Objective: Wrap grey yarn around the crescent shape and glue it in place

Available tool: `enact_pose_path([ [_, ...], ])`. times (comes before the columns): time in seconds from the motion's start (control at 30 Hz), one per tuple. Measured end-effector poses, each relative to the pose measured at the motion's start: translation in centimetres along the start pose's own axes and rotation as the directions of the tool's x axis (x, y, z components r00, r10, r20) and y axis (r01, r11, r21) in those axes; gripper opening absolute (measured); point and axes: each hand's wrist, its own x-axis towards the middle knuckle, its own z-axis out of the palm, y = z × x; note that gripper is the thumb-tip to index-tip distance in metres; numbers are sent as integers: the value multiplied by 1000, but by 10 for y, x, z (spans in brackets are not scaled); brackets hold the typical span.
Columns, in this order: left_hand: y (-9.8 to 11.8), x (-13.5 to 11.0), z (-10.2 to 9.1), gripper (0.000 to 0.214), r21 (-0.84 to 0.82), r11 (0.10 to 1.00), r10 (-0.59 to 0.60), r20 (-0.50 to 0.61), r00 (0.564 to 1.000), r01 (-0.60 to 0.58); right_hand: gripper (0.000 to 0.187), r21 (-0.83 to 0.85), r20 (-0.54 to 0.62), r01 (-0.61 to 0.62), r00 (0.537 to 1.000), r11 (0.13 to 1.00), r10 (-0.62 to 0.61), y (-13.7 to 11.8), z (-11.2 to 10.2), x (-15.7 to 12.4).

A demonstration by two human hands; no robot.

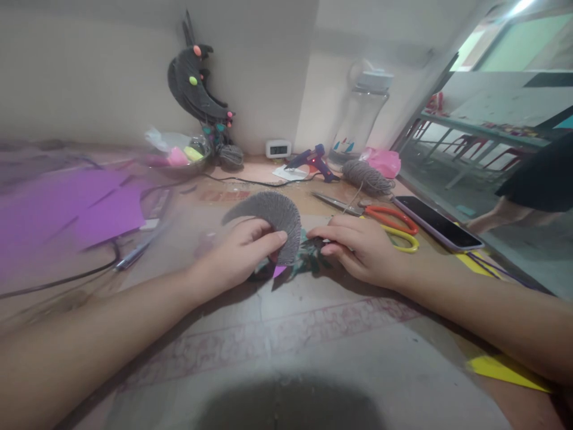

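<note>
My left hand [244,254] is closed on a grey, yarn-wrapped crescent shape [274,216], thumb on its lower end, holding it just above the floor. My right hand [360,246] rests beside it with fingers curled, fingertips pressing on small dark and teal pieces [308,258] lying under the crescent. A small magenta scrap [278,271] pokes out below. What the right fingers grip, if anything, is hidden.
Orange and yellow scissors [388,222], a phone [436,222], a grey yarn ball [366,177] and a purple glue gun [313,160] lie behind my right hand. Purple sheets [67,209] and a black cable [67,278] lie left. A finished dark crescent [194,83] leans on the wall. Yellow paper [505,367] lies at the right.
</note>
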Motion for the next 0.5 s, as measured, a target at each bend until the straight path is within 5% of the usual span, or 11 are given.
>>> enact_pose_path([
  [0.5,0,-1,1,38,12,1000,9,32,999,-9,36,-33,15,71,997,997,-71,-3,4,4],
])
